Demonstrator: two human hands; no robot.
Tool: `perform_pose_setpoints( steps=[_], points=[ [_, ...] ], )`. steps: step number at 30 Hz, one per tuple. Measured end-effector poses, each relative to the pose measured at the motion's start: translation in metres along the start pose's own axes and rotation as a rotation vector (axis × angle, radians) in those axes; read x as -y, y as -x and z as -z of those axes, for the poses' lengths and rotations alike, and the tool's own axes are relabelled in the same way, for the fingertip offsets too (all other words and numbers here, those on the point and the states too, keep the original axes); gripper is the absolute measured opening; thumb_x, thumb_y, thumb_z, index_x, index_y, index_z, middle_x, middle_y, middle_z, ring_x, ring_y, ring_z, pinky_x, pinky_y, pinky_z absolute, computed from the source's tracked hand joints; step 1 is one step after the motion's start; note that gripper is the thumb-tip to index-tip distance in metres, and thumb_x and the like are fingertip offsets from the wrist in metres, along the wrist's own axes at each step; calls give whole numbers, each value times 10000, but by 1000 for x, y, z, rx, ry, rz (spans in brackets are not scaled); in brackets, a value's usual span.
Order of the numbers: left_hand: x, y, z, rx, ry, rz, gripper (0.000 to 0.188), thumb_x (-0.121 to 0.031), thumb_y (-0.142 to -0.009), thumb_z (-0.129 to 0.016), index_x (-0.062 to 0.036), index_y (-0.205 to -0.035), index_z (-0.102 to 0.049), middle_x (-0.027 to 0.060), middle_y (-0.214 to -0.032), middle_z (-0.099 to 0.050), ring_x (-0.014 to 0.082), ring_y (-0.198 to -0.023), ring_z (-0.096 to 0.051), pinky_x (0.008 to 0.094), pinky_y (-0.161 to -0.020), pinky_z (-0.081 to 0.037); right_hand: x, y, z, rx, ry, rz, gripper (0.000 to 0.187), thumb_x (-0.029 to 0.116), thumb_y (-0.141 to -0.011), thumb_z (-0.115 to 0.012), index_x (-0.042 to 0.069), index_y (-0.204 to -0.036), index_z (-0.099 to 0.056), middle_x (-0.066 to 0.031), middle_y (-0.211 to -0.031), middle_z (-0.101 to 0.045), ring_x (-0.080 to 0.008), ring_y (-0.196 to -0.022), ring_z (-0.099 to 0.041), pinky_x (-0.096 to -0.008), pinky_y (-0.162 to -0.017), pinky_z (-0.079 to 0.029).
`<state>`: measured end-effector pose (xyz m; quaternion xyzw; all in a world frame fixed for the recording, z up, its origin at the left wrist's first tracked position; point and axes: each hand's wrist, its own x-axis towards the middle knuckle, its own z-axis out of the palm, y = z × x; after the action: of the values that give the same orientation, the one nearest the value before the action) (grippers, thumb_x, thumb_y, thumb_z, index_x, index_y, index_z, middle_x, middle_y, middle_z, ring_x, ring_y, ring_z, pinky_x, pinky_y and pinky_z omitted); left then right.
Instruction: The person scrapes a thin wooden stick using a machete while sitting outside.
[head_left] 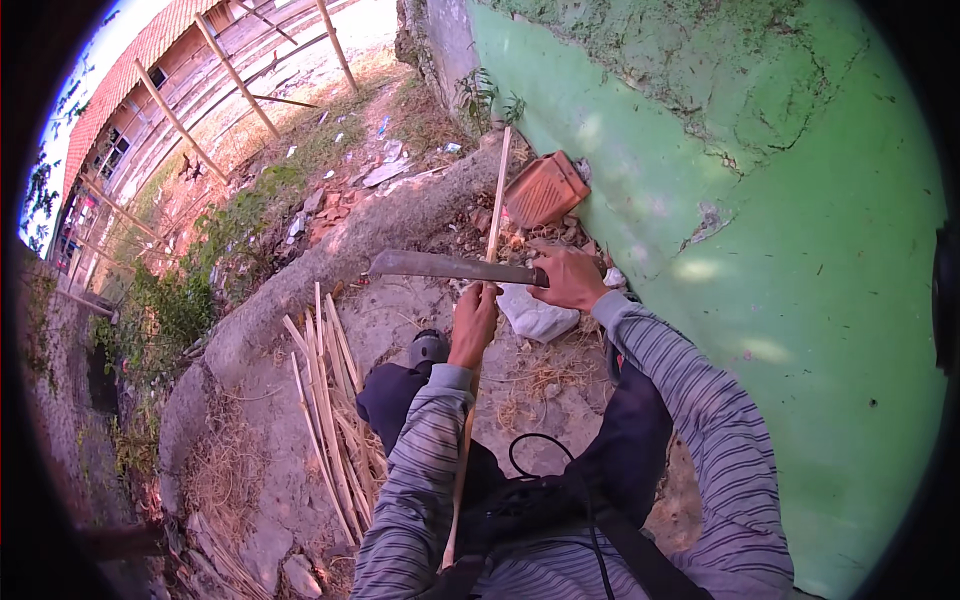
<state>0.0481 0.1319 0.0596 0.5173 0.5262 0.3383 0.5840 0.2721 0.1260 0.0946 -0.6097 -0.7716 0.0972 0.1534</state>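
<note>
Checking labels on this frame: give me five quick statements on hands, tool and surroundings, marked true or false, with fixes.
1. The left hand grips a long pale strip. True.
2. The right hand holds a machete by its handle. True.
3. The machete's blade points to the right of the picture. False: it points left, away from the green wall.
4. The loose strips lie to the right of the person's legs. False: they lie on the ground to the left.
5. An orange, box-like object lies near the foot of the wall. True.
</note>
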Motion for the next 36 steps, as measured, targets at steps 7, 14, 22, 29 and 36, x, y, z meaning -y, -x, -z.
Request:
perform_pose_setpoints(
  steps=[7,14,22,29,36],
  points=[
    [21,-11,-14,-20,-247,-160,363,-291,-917,-589,66,-975,-614,165,-707,-581,253,-692,-588,421,-661,-458,-7,-5,-15,-110,64,87,162,300,-730,-699,151,-770,-751,-170,-751,-678,-373,-725,-689,-495,-726,-548],
    [-7,16,-25,20,-346,-248,359,-320,-936,-660,26,-881,-582,80,-693,-563,180,-610,-497,364,-583,-432,-21,-8,-14,-85,32,-201,182,287,-752,-682,121,-790,-746,-179,-805,-699,-374,-762,-718,-491,-710,-578],
    [-3,20,-21,-90,-465,-280,426,-341,-923,-724,47,-855,-562,185,-685,-605,314,-616,-596,432,-610,-472,-7,-10,-20,-93,44,-47,195,294,-768,-680,112,-789,-745,-170,-776,-707,-382,-752,-712,-502,-711,-572],
    [-5,20,-15,-85,-495,-288,385,-280,-897,-756,42,-849,-551,228,-716,-618,390,-658,-629,457,-635,-489,5,-15,-21,-55,14,-120,181,274,-750,-686,103,-782,-735,-184,-771,-703,-379,-765,-709,-498,-718,-573],
    [-1,35,-12,-62,-527,-369,269,-167,-877,-711,48,-869,-550,273,-772,-638,459,-747,-655,491,-666,-499,-15,-27,-18,-119,10,-221,189,282,-732,-708,107,-797,-737,-186,-778,-709,-370,-774,-717,-487,-717,-578]
  ],
)
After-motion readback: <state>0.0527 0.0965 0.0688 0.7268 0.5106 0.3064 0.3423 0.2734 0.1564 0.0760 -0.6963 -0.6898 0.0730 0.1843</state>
